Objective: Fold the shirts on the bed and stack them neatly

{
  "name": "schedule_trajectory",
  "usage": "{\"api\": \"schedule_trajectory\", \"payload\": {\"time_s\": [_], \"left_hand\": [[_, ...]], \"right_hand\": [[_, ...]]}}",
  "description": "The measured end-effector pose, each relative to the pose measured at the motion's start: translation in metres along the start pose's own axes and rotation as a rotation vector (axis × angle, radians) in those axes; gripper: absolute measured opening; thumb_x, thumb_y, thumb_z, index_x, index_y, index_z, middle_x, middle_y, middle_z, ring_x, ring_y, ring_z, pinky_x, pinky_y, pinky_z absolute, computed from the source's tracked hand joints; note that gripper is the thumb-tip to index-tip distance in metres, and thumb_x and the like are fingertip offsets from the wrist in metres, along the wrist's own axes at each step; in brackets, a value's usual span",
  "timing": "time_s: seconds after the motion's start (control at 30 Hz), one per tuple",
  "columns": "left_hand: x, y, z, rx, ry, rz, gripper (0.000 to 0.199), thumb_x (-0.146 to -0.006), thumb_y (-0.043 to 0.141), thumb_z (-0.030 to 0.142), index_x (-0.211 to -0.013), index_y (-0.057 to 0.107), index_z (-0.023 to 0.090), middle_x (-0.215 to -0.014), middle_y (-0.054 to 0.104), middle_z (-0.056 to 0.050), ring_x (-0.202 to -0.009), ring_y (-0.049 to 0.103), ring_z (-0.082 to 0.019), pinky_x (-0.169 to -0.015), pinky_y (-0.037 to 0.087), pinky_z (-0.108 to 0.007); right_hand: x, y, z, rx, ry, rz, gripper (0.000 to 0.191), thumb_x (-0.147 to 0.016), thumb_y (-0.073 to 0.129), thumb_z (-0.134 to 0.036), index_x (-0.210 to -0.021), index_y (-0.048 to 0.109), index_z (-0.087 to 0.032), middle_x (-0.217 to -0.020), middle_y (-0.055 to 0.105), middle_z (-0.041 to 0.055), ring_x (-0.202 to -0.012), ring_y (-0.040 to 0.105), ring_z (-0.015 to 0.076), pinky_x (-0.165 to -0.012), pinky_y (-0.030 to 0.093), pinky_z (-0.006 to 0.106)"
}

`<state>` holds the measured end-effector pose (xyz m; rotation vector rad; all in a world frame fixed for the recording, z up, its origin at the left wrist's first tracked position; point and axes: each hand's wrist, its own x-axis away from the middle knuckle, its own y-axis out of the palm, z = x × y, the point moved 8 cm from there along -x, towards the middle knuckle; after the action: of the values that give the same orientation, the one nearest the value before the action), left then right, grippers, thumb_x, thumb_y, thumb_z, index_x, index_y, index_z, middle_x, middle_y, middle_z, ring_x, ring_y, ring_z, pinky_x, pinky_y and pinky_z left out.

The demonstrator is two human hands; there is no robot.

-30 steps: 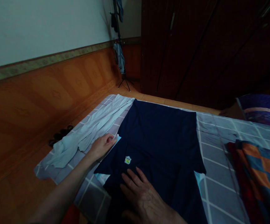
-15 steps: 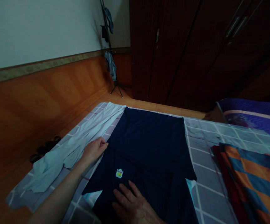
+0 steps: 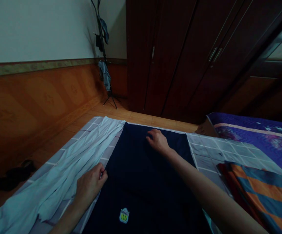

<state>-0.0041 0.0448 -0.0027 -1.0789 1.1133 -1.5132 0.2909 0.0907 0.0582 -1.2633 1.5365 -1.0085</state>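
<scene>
Navy shirt [image 3: 141, 182] right at the fingertips of the left hand [image 3: 90, 185]: fingers curled inward, thumb and forefinger drawn nearly together at the left side edge; pinch or mere touch, impossible to tell. Farther up, over the far part of the same shirt, the right hand [image 3: 157, 141], knuckles upward, fingers [image 3: 153, 131] loosely bent and parted from the thumb, nothing seen between; contact with the cloth also impossible to tell.

Around both hands, navy fabric spread flat along the bed [image 3: 92, 125], far edge close to the bed's far edge, with a small pale badge [image 3: 124, 215] bearing a yellow-green mark low down on the near part. Just left, a long pale-blue cloth [image 3: 58, 185], gathered in lengthwise folds, far end meeting the shirt's far left corner. Beneath, a grey sheet [image 3: 204, 156] with white grid lines. To the right, near the right forearm, a folded orange-and-blue checked cloth [image 3: 265, 191] over dark red fabric [image 3: 233, 191].

Beyond the bed, at right, a purple flowered cover [image 3: 250, 126] with a pale stripe. Farther back, a dark wooden wardrobe [image 3: 175, 58] and, in the corner, a black coat stand [image 3: 103, 50] with blue-grey clothing [image 3: 105, 76]. Down on the floor [image 3: 141, 117] at left, dark footwear [image 3: 16, 175], blurred in shadow.
</scene>
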Motion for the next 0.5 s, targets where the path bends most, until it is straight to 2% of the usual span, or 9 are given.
{"api": "schedule_trajectory", "payload": {"time_s": [0.07,0.17,0.3,0.5], "left_hand": [[-0.001,0.002,0.0,0.005,0.002,-0.017,0.014,-0.088,0.039,0.03,-0.079,0.046,0.022,-0.073,0.061,0.002,-0.068,0.059,-0.016,-0.056,0.026,-0.025],[-0.003,0.005,-0.001,0.008,-0.004,-0.048,0.014,-0.088,0.037,0.029,-0.08,0.046,0.022,-0.074,0.062,0.002,-0.069,0.061,-0.017,-0.057,0.026,-0.025],[-0.004,0.011,-0.003,0.007,-0.019,-0.093,0.014,-0.089,0.036,0.028,-0.08,0.045,0.022,-0.074,0.062,0.001,-0.071,0.062,-0.017,-0.058,0.028,-0.025],[-0.004,0.017,-0.008,0.007,-0.025,-0.1,0.012,-0.089,0.038,0.027,-0.079,0.045,0.023,-0.073,0.062,0.002,-0.07,0.063,-0.017,-0.058,0.029,-0.025]], "right_hand": [[-0.039,0.011,0.016,0.045,0.064,0.024,0.03,-0.089,0.053,-0.026,-0.114,0.063,-0.013,-0.117,0.058,0.0146,-0.112,0.05,0.0251,-0.094,0.04,0.034],[-0.072,0.027,0.029,0.078,0.106,0.038,0.026,-0.087,0.056,-0.026,-0.108,0.066,-0.013,-0.112,0.059,0.0146,-0.11,0.051,0.0255,-0.092,0.039,0.033],[-0.085,0.042,0.032,0.088,0.092,0.057,0.021,-0.088,0.053,-0.023,-0.098,0.069,-0.015,-0.106,0.061,0.0115,-0.106,0.053,0.0222,-0.088,0.039,0.028],[-0.087,0.051,0.044,0.096,0.084,0.122,0.027,-0.094,0.043,-0.026,-0.097,0.068,-0.017,-0.105,0.062,0.0092,-0.103,0.054,0.0196,-0.081,0.039,0.025]]}}
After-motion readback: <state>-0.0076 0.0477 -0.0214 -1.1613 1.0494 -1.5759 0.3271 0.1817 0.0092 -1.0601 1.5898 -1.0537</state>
